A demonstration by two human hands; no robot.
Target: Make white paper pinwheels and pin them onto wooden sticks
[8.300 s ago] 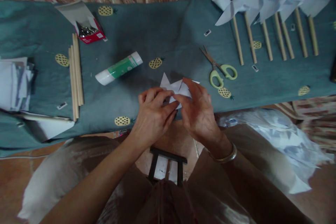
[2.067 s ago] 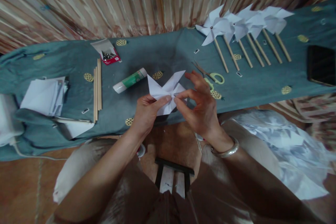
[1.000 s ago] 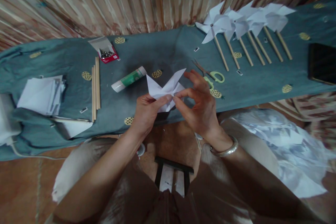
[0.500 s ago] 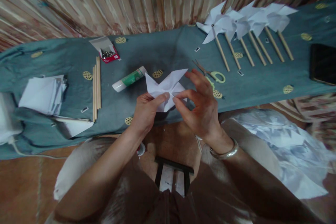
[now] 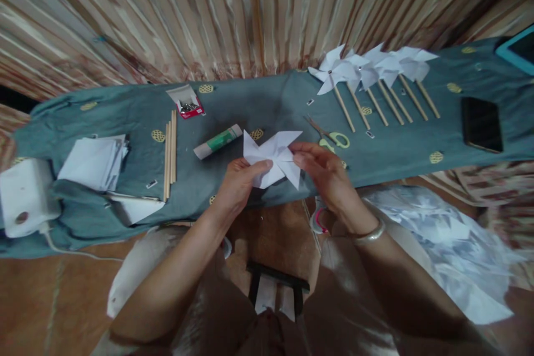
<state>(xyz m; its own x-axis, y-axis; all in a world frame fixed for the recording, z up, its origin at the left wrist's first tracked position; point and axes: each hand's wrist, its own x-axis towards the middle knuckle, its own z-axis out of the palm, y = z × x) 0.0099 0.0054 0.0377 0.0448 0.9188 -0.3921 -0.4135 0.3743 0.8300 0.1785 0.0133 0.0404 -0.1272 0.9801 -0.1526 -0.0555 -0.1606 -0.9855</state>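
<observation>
A white paper pinwheel (image 5: 273, 147) with folded blades is held up over the front edge of the cloth-covered table. My left hand (image 5: 244, 178) pinches it from the left, thumb pressed near its centre and fingers underneath. On the right side my right hand (image 5: 323, 169) grips a blade between thumb and fingers; a metal bangle is on that wrist. A green and white glue stick (image 5: 219, 141) lies just left of the pinwheel. Scissors (image 5: 334, 136) with pale green handles lie behind my right hand, one handle partly covered.
Finished pinwheels (image 5: 334, 69) on sticks lie in a row at the back right, near a black phone (image 5: 483, 124). At left are wooden sticks (image 5: 170, 156), an opened red box (image 5: 189, 107) of small metal pieces, stacked paper (image 5: 92, 162) and a white device (image 5: 27, 197).
My right hand has gone from a raised pinch near the pinwheel's centre to holding its right blade. The fourth blade now lies spread outward. The camera view has shifted.
</observation>
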